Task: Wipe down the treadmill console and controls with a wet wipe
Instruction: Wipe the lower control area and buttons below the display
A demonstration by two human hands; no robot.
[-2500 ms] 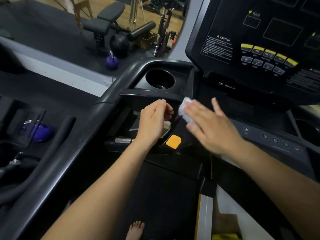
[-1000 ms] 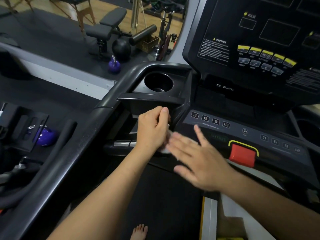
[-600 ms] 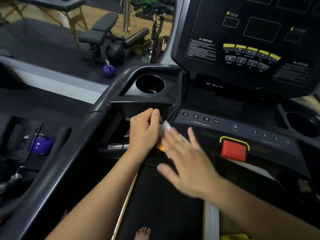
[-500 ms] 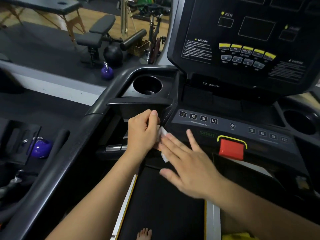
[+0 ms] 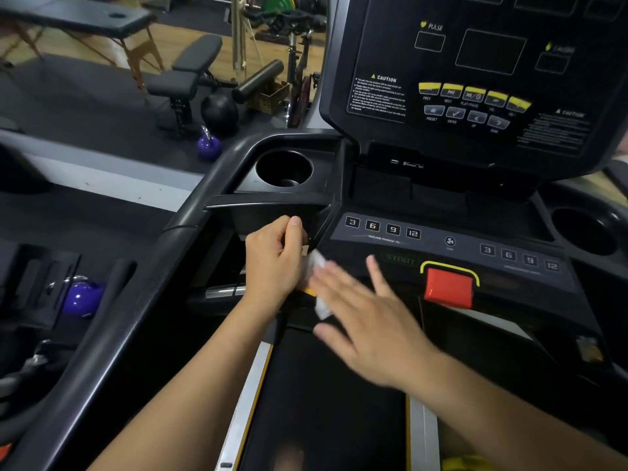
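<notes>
Open right hand (image 5: 370, 322) presses wet wipe (image 5: 318, 266) on console (image 5: 429, 249) — left hand (image 5: 273, 263) curled, grip unclear.

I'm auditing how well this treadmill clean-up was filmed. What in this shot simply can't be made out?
All from the head view:
The wet wipe: mostly covered by the right hand, whose flat fingers are motion-blurred.
Whether the left hand holds anything: its own curled fingers hide that.
The caution label: its small print is too small to read.
The console: its topmost displays are cut off by the upper edge.
</notes>
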